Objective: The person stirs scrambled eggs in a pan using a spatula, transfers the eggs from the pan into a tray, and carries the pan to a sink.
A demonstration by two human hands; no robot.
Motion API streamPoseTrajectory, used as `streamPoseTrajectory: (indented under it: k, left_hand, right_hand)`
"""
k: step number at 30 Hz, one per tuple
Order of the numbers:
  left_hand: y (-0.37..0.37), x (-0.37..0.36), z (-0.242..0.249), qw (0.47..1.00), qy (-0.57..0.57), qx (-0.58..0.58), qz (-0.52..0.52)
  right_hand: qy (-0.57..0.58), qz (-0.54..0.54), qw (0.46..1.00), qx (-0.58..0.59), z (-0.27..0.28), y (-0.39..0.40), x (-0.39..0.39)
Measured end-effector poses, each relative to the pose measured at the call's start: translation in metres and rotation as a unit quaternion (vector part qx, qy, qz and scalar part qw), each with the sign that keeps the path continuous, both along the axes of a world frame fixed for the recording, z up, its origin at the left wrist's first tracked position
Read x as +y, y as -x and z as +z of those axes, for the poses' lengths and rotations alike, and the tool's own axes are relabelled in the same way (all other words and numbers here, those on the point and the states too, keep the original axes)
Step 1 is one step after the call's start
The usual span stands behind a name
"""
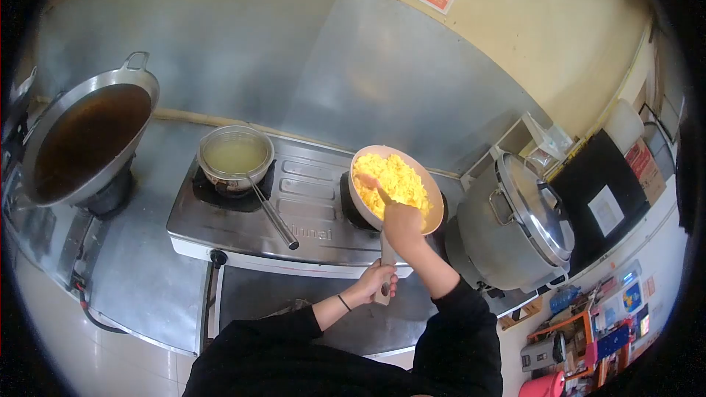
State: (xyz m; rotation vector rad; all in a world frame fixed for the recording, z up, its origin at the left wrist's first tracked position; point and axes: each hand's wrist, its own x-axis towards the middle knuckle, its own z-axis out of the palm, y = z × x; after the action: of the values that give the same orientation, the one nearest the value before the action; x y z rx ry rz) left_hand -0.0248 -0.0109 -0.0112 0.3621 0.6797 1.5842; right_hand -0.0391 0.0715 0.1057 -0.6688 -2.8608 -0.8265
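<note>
My left hand (373,284) is wrapped round the beige handle of a frying pan (435,195), which sits over the right burner of the stove. Yellow scrambled egg (401,180) in small pieces fills much of the pan. Over the pan's near side, my right hand (404,222) is closed on a spatula (384,195). Its pinkish end reaches into the egg, partly buried; most of its grip is hidden by my fingers.
On the left burner stands a pot (226,181) of pale liquid, with a long-handled strainer (273,215) on it. A large wok (147,95) of dark liquid is at far left. A big lidded metal pot (500,224) stands right of the pan. A steel wall (294,51) rises behind.
</note>
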Motion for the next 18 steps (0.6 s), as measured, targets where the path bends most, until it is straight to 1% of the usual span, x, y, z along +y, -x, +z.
streamPoseTrajectory:
  k: [2, 3, 5, 8, 9, 11, 12, 13, 14, 16, 18]
  left_hand:
    - [-0.002, -0.001, -0.002, 1.000, 0.001, -0.007, 0.008]
    - [-0.002, -0.001, -0.002, 1.000, -0.001, -0.009, 0.012]
    - [-0.001, 0.000, -0.002, 1.000, -0.004, -0.010, 0.015]
    - [0.001, -0.002, -0.001, 1.000, -0.003, -0.012, 0.013]
    - [0.001, -0.005, 0.002, 1.000, -0.001, -0.014, 0.011]
    - [0.005, -0.004, 0.006, 1.000, -0.003, -0.012, 0.006]
    - [0.006, -0.003, 0.006, 1.000, -0.004, -0.010, -0.001]
    - [0.006, -0.003, 0.005, 1.000, -0.004, -0.009, -0.008]
    - [0.006, -0.003, 0.003, 1.000, -0.003, -0.012, -0.011]
    - [0.007, -0.001, 0.003, 1.000, -0.001, -0.017, -0.017]
    - [0.007, -0.003, 0.004, 1.000, -0.002, -0.020, -0.024]
  right_hand:
    - [0.000, -0.019, 1.000, 0.000, -0.021, 0.013, 0.007]
    - [-0.017, -0.040, 0.999, -0.019, -0.026, 0.016, 0.010]
    - [-0.037, -0.040, 0.998, -0.024, -0.041, 0.015, 0.031]
    - [-0.048, -0.060, 0.997, -0.029, -0.025, -0.003, 0.046]
    - [-0.036, -0.082, 0.996, -0.003, -0.017, -0.012, 0.054]
    - [-0.009, -0.048, 0.998, 0.050, 0.029, -0.043, 0.057]
    - [0.012, -0.070, 0.994, 0.085, 0.041, -0.054, 0.066]
    - [0.061, -0.106, 0.989, 0.078, 0.065, -0.064, 0.056]
    - [0.085, -0.138, 0.981, 0.103, 0.076, -0.073, 0.057]
    - [0.102, -0.153, 0.972, 0.144, 0.086, -0.083, 0.057]
    - [0.090, -0.206, 0.965, 0.138, 0.072, -0.079, 0.080]
